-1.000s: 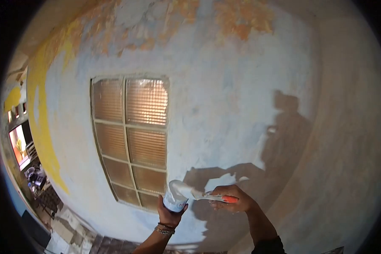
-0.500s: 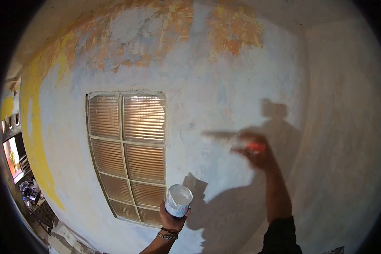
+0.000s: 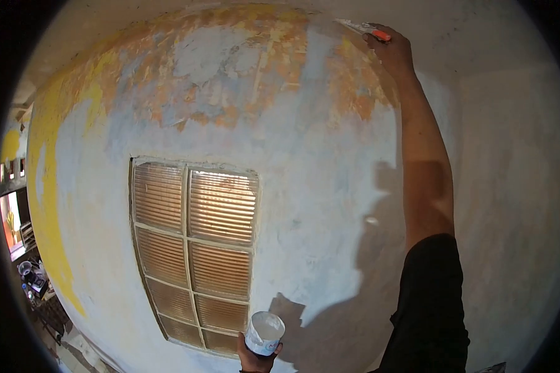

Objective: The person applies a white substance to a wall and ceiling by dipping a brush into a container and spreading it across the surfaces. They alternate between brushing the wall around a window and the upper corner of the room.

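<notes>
High at the top of the wall (image 3: pixel 330 161), my right hand (image 3: pixel 397 53) is closed round the orange handle of a paintbrush (image 3: pixel 354 26). Its white-coated end points left, close to the line where the wall meets the ceiling. Lower down, my left hand (image 3: pixel 255 360) grips a white tub (image 3: pixel 264 339) from beneath and around its side. The tub is held roughly upright, and pale paint coats its inside. Orange and yellow patches (image 3: pixel 361 81) of older coating show just below the brush, with whitish wall around them.
A window (image 3: pixel 190 255) of ribbed glass panes is set in the wall left of the tub. The ceiling (image 3: pixel 442 31) lies just above my right hand, and another wall (image 3: pixel 516 205) meets this one at right. Assorted items (image 3: pixel 36 276) stand at far left.
My right hand has risen with the paintbrush from the middle of the wall to its top edge. The view has tilted up, so the tub and window appear lower.
</notes>
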Tool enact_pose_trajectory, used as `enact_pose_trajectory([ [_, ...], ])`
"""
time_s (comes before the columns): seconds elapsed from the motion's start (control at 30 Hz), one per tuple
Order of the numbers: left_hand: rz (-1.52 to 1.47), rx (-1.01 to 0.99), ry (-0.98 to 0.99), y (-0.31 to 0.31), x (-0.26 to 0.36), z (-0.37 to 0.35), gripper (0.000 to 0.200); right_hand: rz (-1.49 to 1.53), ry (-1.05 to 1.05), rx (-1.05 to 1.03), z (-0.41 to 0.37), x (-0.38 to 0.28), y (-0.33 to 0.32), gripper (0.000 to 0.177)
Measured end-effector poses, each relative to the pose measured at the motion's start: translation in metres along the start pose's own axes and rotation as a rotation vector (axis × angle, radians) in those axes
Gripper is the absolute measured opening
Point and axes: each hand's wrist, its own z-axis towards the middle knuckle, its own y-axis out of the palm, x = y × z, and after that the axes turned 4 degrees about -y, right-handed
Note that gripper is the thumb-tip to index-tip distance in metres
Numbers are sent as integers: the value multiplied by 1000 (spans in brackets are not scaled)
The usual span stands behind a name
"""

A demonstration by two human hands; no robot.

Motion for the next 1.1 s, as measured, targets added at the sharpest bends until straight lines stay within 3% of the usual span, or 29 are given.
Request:
enact_pose_trajectory([
  [0.03, 107, 116, 32, 21, 2, -7, 64, -51, -25, 9, 5, 4, 6, 38],
  [0.13, -20, 158, 9, 18, 3, -5, 64, -205, -74, 14, 10, 13, 17, 35],
  [0.23, 261, 187, 88, 30, 3, -2, 64, -306, -106, -35, -2, 8, 12, 35],
  [0.33, -1, 115, -5, 22, 5, -3, 63, -270, -147, -65, -20, 0, 0, 34],
  [0.43, 87, 232, 12, 43, 7, -6, 62, -223, -107, -35, -15, -5, -2, 33],
  [0.6, 38, 169, 48, 28, 3, 2, 64, -327, -133, -54, 13, -10, 23, 36],
  [0.8, 26, 172, 38, 10, 4, 1, 66, -287, -162, -66, -30, -16, 19, 35],
  [0.9, 20, 182, 38, 2, 5, -1, 67, -207, -29, -34, -19, -22, 13, 33],
  [1.1, -7, 196, 12, -5, 1, 0, 69, -393, -84, -27, 1, -7, 23, 33],
])
